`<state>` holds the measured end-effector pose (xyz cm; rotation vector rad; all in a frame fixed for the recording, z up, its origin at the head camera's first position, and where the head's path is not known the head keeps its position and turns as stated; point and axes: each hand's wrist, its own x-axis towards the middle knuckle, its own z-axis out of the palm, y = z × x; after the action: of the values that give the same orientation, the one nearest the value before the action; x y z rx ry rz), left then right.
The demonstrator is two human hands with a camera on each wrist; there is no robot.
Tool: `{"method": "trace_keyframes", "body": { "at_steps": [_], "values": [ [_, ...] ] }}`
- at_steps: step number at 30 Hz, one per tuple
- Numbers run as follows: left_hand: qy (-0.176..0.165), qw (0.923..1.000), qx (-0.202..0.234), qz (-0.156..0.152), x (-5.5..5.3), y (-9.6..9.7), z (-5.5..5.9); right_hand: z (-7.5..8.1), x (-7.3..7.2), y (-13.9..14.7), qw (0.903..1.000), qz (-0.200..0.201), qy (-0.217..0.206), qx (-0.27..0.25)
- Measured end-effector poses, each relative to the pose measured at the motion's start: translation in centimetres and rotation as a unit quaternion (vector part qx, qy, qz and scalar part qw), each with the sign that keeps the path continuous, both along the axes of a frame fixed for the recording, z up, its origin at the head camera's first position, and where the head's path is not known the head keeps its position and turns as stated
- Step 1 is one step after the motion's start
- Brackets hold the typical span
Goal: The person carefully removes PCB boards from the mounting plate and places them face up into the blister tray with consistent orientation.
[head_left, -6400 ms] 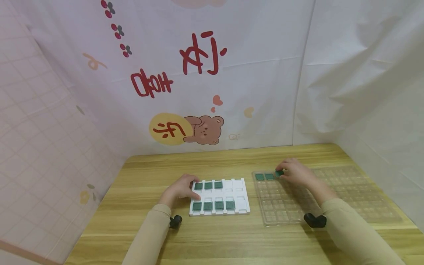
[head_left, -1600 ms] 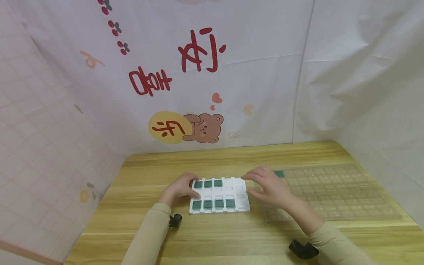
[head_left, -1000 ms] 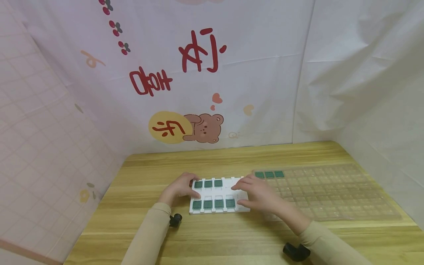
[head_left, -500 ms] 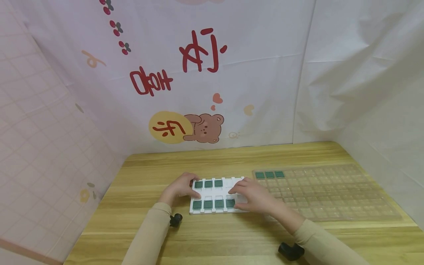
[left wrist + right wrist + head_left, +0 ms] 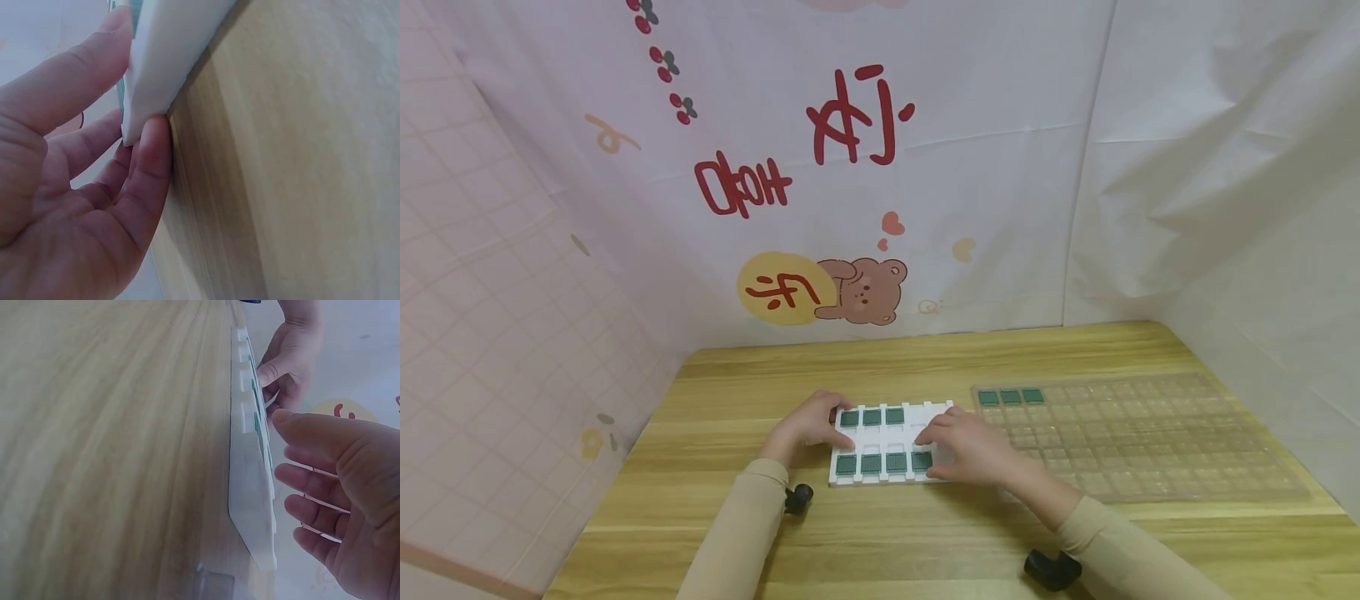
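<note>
A white tray (image 5: 887,436) lies on the table with square green chips in two rows of slots: several in the front row, three in the back row. My left hand (image 5: 808,422) grips its left end; in the left wrist view the thumb (image 5: 112,37) lies along the top edge and the fingers curl against the side. My right hand (image 5: 966,446) reaches over the right end with fingers apart. Its thumb tip (image 5: 284,419) is right at the rightmost front green chip (image 5: 921,461), with nothing held between thumb and fingers. The tray's right-end slots are partly hidden by this hand.
Right of the white tray lies a clear plastic tray (image 5: 1120,437) with many small pockets. Three green chips (image 5: 1011,396) sit in its back left pockets. A printed white cloth (image 5: 985,167) hangs behind the wooden table (image 5: 850,542).
Earlier my right hand held a chip at the clear tray's third back pocket; a chip lies there now. The right hand has since moved left over the white tray. My left hand stays put.
</note>
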<state>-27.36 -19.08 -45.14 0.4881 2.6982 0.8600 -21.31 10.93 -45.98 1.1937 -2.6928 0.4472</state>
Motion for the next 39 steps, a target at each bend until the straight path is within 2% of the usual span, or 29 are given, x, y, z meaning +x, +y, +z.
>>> {"method": "trace_keyframes", "body": {
  "at_steps": [9,19,39],
  "values": [
    [-0.005,1.0000,0.002,0.004,0.1,0.1,0.1,0.0,0.1,-0.4,1.0000,0.000,-0.003,0.001],
    [-0.005,0.9999,0.005,0.009,0.1,0.2,0.1,-0.3,0.0,-0.8,0.9996,-0.017,-0.016,0.014],
    [-0.008,0.9999,0.006,0.006,0.0,0.1,0.0,-0.3,0.0,-1.4,0.9982,-0.012,0.031,0.051]
  ]
}}
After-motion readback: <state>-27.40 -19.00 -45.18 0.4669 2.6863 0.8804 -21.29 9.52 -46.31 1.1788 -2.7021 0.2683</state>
